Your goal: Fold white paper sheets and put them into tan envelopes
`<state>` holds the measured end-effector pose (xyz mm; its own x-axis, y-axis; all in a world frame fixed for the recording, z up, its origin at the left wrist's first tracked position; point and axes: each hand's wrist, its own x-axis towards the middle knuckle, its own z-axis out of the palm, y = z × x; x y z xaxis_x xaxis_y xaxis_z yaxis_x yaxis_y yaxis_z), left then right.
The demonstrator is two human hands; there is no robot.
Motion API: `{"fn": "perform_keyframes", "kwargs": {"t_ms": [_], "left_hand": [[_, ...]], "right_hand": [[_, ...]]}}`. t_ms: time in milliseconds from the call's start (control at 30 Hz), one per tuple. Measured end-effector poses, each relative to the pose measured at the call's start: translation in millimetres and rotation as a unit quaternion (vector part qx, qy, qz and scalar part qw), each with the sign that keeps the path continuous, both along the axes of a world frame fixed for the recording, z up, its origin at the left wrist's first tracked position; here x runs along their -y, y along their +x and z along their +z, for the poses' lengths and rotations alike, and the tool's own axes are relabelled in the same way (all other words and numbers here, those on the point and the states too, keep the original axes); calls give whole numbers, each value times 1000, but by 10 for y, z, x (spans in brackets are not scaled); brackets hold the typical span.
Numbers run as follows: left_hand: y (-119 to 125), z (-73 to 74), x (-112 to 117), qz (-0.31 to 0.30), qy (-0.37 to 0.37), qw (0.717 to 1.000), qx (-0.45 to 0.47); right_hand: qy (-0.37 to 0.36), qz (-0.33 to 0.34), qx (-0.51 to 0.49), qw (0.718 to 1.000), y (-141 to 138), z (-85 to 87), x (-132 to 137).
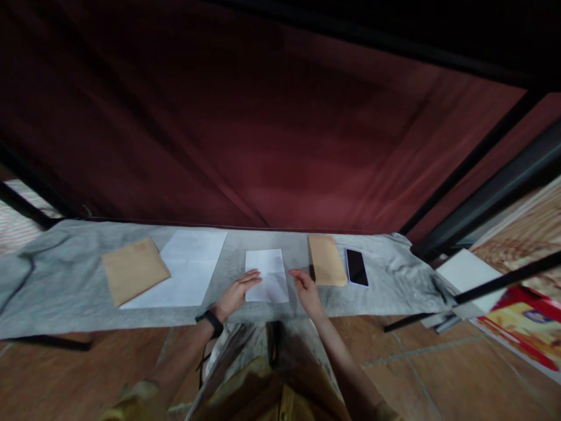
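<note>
A small sheet of white paper [272,286] with crease lines lies on the grey cloth in front of me. My left hand [239,290] rests on its left edge, fingers stretched out flat over the paper. Just off the right edge is my right hand [304,287], fingers loosely bent with a gap at the thumb and no object visible in them. Right of that hand lies a brown envelope [328,261], or a small stack of them. Farther left, another brown envelope [134,270] overlaps a larger creased white sheet [193,263].
A phone [357,268] with a dark screen lies beside the right-hand envelope. Grey cloth [61,275] covers the narrow table. Behind it hangs a dark red curtain [263,146] between black metal poles [473,161]. At lower right is a red and yellow box [526,327] near the tiled floor [381,356].
</note>
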<state>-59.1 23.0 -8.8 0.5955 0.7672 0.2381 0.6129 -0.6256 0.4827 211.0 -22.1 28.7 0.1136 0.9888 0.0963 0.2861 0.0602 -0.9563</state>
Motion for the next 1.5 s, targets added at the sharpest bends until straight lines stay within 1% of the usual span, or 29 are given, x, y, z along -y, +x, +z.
{"fn": "perform_keyframes", "kwargs": {"t_ms": [33, 100, 167, 233, 300, 367, 467, 533, 633, 733, 800, 867, 933, 1000, 1100, 1200, 1267, 1333, 1400, 1500], "left_hand": [[-3, -15, -10, 1, -5, 1000, -2], [-5, -32, -21, -1, -10, 1000, -8], [-10, -34, -28, -3, -9, 1000, -14], [-35, -28, -35, -4, -8, 1000, -24], [-89, -24, -40, -1, -11, 999, -39], [-157, -23, -44, 17, -14, 998, -55], [-185, -12, -60, 68, -10, 996, -64], [-82, 2, -84, 120, 13, 991, -55], [258, 6, -118, 207, 65, 975, -48], [620, -47, -120, 240, 79, 964, -82], [757, -109, -109, 257, 69, 958, -106], [798, -171, -100, 261, 62, 956, -122], [779, -216, -98, 255, 60, 956, -132], [742, -240, -99, 249, 59, 957, -139], [704, -257, -103, 237, 62, 958, -150], [697, -276, -108, 221, 68, 959, -165], [706, -289, -113, 220, 75, 957, -174], [718, -296, -116, 226, 81, 954, -181], [727, -294, -118, 229, 82, 952, -187], [709, -270, -137, 243, 71, 949, -186]], "right_hand": [[19, 12, 59, 998, -33, -27, -56], [50, 46, 161, 985, -117, -93, -140], [90, 79, 252, 960, -210, -188, -187], [118, 103, 337, 928, -290, -307, -200], [119, 110, 400, 902, -346, -432, -188], [118, 106, 435, 886, -376, -531, -165], [119, 96, 452, 879, -397, -598, -137], [116, 94, 457, 877, -407, -596, -131], [110, 92, 462, 875, -421, -581, -134], [114, 91, 459, 876, -418, -611, -137], [123, 93, 457, 876, -403, -653, -133], [133, 102, 453, 876, -387, -686, -128], [134, 104, 444, 880, -390, -676, -136], [119, 87, 431, 890, -425, -608, -178], [91, 53, 408, 907, -542, -440, -328], [113, 77, 398, 907, -683, -333, -539], [115, 95, 407, 901, -746, -344, -663], [106, 103, 422, 894, -759, -408, -748], [104, 97, 438, 887, -722, -491, -788], [107, 70, 459, 879, -620, -594, -790]]}}
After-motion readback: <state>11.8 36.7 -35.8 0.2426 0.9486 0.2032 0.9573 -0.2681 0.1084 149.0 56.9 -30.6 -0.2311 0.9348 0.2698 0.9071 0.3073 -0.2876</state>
